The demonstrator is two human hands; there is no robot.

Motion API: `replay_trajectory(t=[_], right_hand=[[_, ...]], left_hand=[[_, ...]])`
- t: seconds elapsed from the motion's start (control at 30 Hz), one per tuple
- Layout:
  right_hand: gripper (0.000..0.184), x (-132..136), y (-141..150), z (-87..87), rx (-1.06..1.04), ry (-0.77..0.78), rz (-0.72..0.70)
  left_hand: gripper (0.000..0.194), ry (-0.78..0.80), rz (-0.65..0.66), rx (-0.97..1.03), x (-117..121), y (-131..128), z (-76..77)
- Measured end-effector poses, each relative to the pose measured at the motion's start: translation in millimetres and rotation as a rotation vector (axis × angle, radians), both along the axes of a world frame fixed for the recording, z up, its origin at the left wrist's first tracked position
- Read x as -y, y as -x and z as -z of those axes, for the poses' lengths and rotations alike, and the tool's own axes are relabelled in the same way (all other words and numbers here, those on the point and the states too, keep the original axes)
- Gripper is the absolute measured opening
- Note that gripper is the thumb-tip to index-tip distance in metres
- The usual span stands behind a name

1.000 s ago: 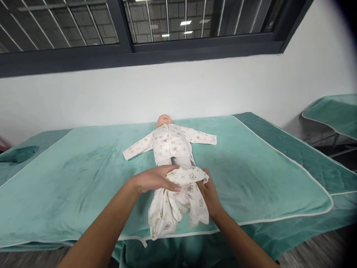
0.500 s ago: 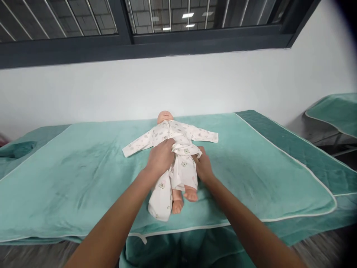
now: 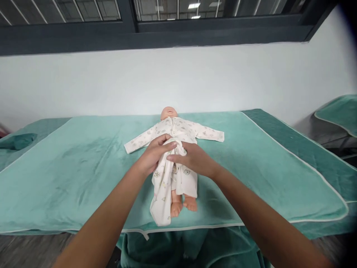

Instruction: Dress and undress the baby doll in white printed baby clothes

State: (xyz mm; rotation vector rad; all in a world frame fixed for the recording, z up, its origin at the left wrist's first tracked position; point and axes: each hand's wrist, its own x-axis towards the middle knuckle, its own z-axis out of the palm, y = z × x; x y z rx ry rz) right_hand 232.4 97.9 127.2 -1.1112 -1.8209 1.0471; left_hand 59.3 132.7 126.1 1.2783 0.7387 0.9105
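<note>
A baby doll (image 3: 169, 111) lies on its back with its head toward the wall. It wears a white printed long-sleeved top (image 3: 182, 128), sleeves spread to both sides. White printed baby trousers (image 3: 187, 182) cover the leg on the right, while the other trouser leg hangs loose at the left. Both bare feet (image 3: 176, 209) stick out below. My left hand (image 3: 156, 152) grips the bunched waist of the trousers from the left. From the right, my right hand (image 3: 192, 158) pinches the same gathered cloth, its thumb across the front. Fingertips behind the fabric are hidden.
Beneath the doll lies a light green blanket (image 3: 83, 163) with pale piping, over a darker green cover (image 3: 301, 156). A white wall (image 3: 156, 82) and a dark window frame (image 3: 83, 39) stand behind. Another green-covered surface (image 3: 338, 113) is at the far right.
My right hand has moved left from the doll's side onto the front of the waistband, close to my left hand. The trouser waist is now bunched and lifted between both hands.
</note>
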Motion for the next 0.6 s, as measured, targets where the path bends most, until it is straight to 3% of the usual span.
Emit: replay_trajectory(t=[0.1,0.2,0.3,0.37,0.6], right_hand=[[0.032,-11.9,4.5,3.2,-0.169,0.168,0.077],[0.029,-17.7,-1.6,13.5,-0.384,0.342,0.065],[0.026,-18.6,-6.9,19.6,-0.577,0.385,0.017],[0.026,-18.4,-8.1,20.9,-0.613,0.396,-0.017],[0.022,-19.7,-7.5,20.3,-0.317,0.468,-0.222]], left_hand=[[0.023,0.024,-0.021,0.051,0.3,-5.7,-3.2],[0.03,0.026,0.038,-0.071,0.7,2.4,-2.6],[0.04,0.018,0.187,-0.21,0.5,15.1,2.9],[0.038,0.046,0.208,-0.208,-0.2,20.1,8.3],[0.035,0.049,-0.104,0.036,-4.2,7.9,24.3]])
